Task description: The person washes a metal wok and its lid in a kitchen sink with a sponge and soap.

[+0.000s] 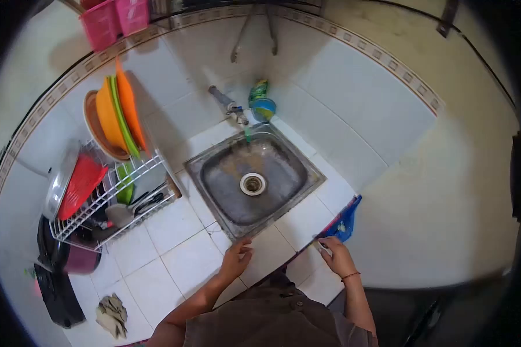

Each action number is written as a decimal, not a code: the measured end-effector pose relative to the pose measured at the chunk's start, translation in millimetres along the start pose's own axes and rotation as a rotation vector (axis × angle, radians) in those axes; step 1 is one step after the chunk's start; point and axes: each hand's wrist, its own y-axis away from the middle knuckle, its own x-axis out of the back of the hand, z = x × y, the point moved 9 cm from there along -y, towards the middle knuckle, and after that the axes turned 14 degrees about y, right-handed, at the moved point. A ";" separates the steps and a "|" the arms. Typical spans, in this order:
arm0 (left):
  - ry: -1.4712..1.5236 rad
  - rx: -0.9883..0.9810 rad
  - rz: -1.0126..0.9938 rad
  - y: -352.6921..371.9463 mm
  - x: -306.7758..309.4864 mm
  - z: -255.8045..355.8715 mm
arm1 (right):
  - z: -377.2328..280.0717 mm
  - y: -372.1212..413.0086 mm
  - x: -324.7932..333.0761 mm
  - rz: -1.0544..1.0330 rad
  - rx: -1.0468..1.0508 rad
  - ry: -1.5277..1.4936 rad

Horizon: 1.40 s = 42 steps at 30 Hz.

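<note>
My left hand (236,258) is at the front rim of the metal sink (214,217), its fingers loosely bent and apart, with nothing visible in them. My right hand (338,257) is by the counter's front edge, close to a blue plastic bag (346,222) hanging there. Its thumb and fingers look apart; a small pale patch shows between them, and I cannot make out whether it is a thing or the background. A red bracelet circles the right wrist. Inside the stained sink basin sits a round drain (253,184).
A tap (231,109) rises behind the sink, beside a blue bowl (263,109) and a green packet. On the left stands a white dish rack (136,173) with colourful basins, a red colander (81,188) and utensils. A crumpled cloth (112,316) lies on the tiled counter.
</note>
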 end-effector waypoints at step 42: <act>-0.893 -0.016 0.703 -77.9 67.1 18.0 | -4.3 -634.6 -100.3 -0.079 0.182 0.280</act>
